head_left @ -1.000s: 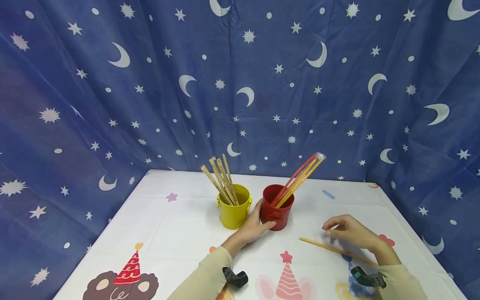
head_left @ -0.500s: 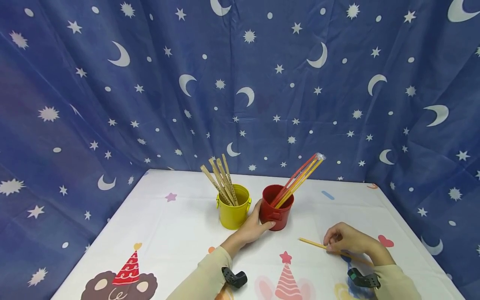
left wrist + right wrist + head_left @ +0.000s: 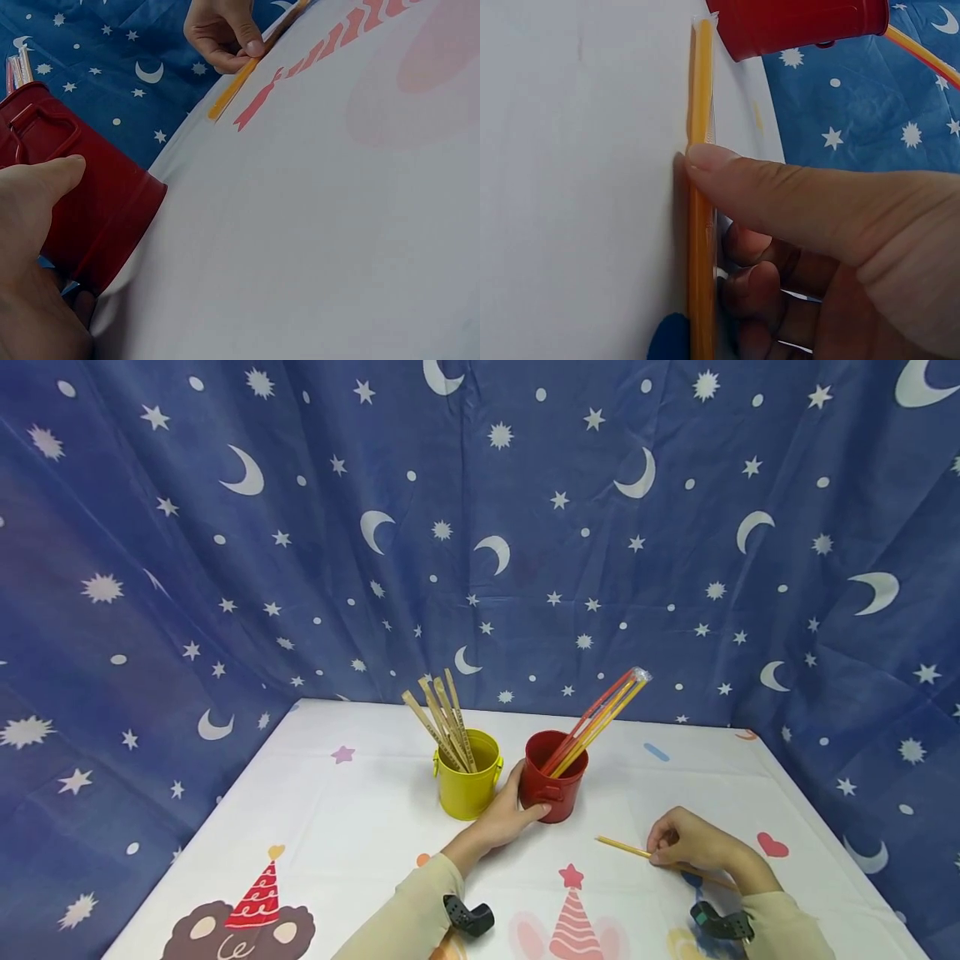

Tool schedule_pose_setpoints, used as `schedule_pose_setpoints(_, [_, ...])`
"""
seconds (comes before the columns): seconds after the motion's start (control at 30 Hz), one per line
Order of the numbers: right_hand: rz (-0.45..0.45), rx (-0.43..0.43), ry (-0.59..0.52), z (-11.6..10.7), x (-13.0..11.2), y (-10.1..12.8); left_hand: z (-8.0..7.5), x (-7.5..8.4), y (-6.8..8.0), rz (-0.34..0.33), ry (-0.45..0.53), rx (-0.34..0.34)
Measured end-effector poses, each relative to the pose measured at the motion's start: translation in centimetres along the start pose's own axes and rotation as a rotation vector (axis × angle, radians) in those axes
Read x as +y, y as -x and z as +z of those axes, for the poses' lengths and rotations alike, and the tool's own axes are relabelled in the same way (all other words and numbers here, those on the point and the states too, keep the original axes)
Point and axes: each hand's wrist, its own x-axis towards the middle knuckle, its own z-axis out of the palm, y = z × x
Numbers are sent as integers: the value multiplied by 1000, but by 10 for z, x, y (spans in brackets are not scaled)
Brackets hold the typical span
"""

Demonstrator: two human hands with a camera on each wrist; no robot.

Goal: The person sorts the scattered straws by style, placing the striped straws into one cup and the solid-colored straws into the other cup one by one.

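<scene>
My left hand (image 3: 504, 814) holds the small red bucket (image 3: 551, 789) low on its side. In the left wrist view the thumb lies on the bucket's wall below its handle; most other fingers are hidden behind it. Red and yellow straws (image 3: 600, 718) in clear wrapping lean to the right out of the bucket. On the white table, my right hand (image 3: 697, 842) pinches a wrapped yellow straw (image 3: 702, 90) around its middle. The thumb lies over the straw in the right wrist view, with curled fingers at its other side. The straw appears to lie along the cloth.
Left of the red bucket stands a yellow bucket (image 3: 461, 793) with several paper-wrapped sticks (image 3: 450, 727), probably chopsticks. A printed white cloth (image 3: 360, 810) covers the table. Behind it hangs a dark blue curtain (image 3: 315, 568) with moons and stars.
My right hand has come down onto the yellow straw and now pinches it. The straw has shifted very slightly at most. The left hand and both buckets stay in place.
</scene>
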Motion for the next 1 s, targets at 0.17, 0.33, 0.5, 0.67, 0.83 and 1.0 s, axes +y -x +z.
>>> schedule_pose_setpoints(0.17, [11, 12, 9, 2, -2, 2, 1, 2, 2, -2, 3, -3])
schedule_pose_setpoints(0.33, [64, 9, -7, 2, -4, 1, 1, 2, 2, -12, 3, 4])
schedule_pose_setpoints(0.5, [125, 17, -59, 0, -6, 3, 1, 1, 1, -18, -1, 2])
schedule_pose_setpoints(0.67, [32, 31, -26, -8, -4, 6, 0, 0, 0, -16, -14, -2])
schedule_pose_setpoints(0.83, [-118, 76, -5, -17, 1, 8, 0, -1, -1, -30, -21, -6])
schedule_pose_setpoints(1.0, [-130, 150, -44, -23, -11, 13, 0, -1, 0, -18, -21, -4])
